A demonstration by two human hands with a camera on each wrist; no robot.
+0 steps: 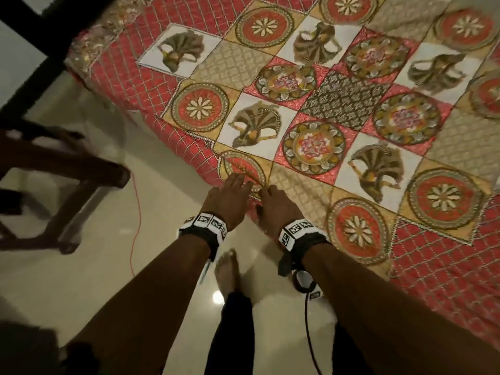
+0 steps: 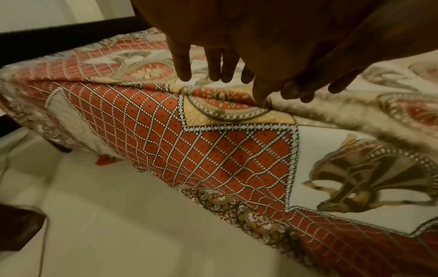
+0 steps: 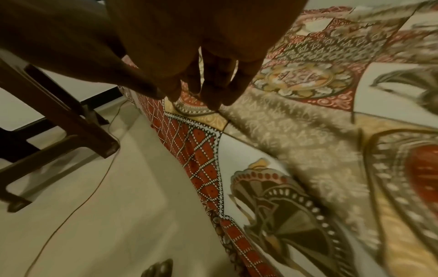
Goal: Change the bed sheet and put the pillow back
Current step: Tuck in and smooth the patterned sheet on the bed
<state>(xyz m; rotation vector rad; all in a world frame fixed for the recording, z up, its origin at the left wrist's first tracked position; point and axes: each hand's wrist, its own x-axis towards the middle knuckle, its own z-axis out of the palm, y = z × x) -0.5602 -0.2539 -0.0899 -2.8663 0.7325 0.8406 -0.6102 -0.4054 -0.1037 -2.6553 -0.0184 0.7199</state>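
The bed sheet [image 1: 338,109] already covers the whole mattress in view, from the far left corner by the dark bed frame [image 1: 40,36] to the near right, and its red lattice border drapes over the side toward the floor [image 1: 81,293]. So the spreading looks largely done; what seems left is smoothing or tucking this near edge, and the pillow, which no view shows, has yet to go back. The cloth is thin printed cotton by the look of it, a patchwork of squares with round floral medallions, fan-shaped motifs on white, and beige fretwork, lying mostly flat with a low ridge at the edge. The floor is pale, glossy tile. A dark wooden chair [image 1: 67,171] stands at the left, with a thin orange cord [image 1: 135,226] trailing beside it. The left hand [image 1: 230,201] rests with fingers straight and spread on the sheet's edge, grasping nothing. The right hand [image 1: 276,207], just beside it, curls its fingertips down into the fold, seemingly pinching the cloth.
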